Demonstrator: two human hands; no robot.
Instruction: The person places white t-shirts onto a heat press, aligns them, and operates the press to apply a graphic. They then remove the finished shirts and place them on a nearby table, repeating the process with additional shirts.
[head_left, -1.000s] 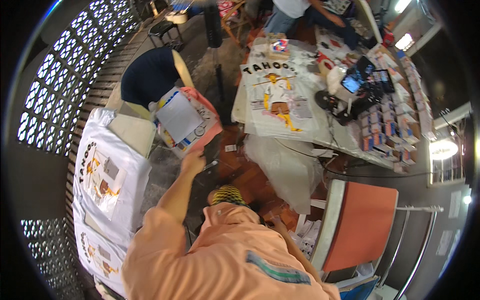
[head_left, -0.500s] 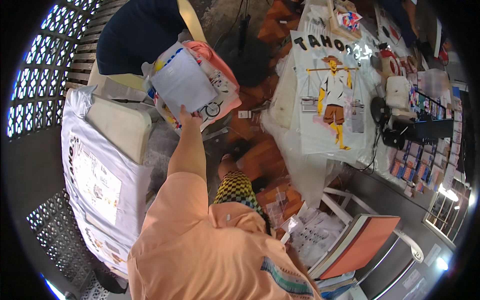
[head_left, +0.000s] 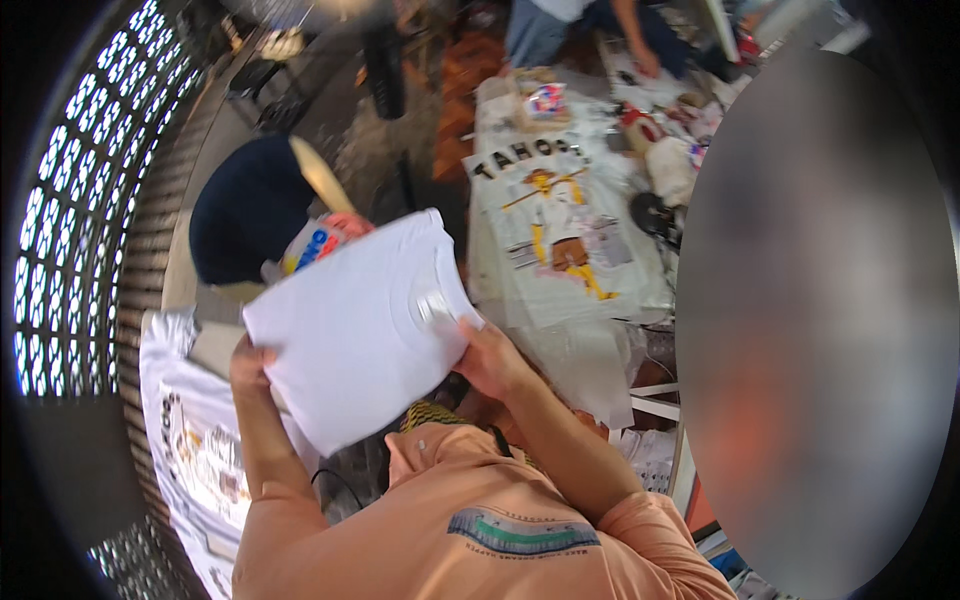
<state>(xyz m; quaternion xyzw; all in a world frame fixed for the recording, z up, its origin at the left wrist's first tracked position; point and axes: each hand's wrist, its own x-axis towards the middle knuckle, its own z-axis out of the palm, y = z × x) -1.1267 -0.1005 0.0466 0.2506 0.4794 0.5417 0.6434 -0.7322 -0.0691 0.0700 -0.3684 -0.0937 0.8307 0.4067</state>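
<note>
A folded white T-shirt (head_left: 350,320) is spread between my two hands in front of my chest, its round collar toward my right. My left hand (head_left: 252,362) grips the shirt's left edge, with the thumb on top. On the collar side, my right hand (head_left: 488,358) pinches the other edge. Part of a pile of colourfully printed shirts (head_left: 318,242) shows just beyond the white shirt, which hides the rest.
To my left, a white printed shirt (head_left: 205,450) is stretched over a board. A dark round seat (head_left: 245,210) stands far left. On the right, a printed sheet (head_left: 560,235) covers a table. Another person's hand (head_left: 645,60) shows beyond it. A blurred patch covers the far right.
My left hand was at the pile; now it holds the folded white T-shirt close to me. My right hand has come into view and grips the shirt too. The view has shifted right.
</note>
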